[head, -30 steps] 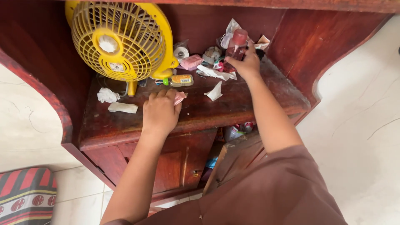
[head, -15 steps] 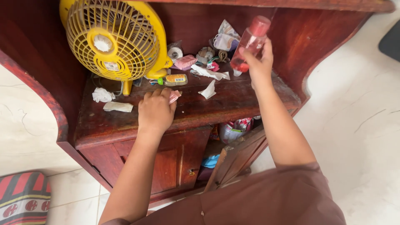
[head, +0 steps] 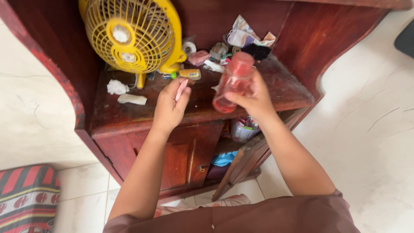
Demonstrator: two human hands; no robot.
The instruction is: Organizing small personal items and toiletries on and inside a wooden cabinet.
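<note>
Pink-capped clear bottle (head: 233, 82) held tilted; small pink wrapper (head: 181, 89) pinched upright.

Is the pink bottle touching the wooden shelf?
Apart. The head view shows the pink bottle lifted in the right hand, above the wooden shelf.

Both bare arms extended forward, hands raised side by side.
Left hand (head: 169, 105) closed in a loose fist, fingers pinched; right hand (head: 253, 100) just beside it, fingers curled in a firm grasp.
</note>
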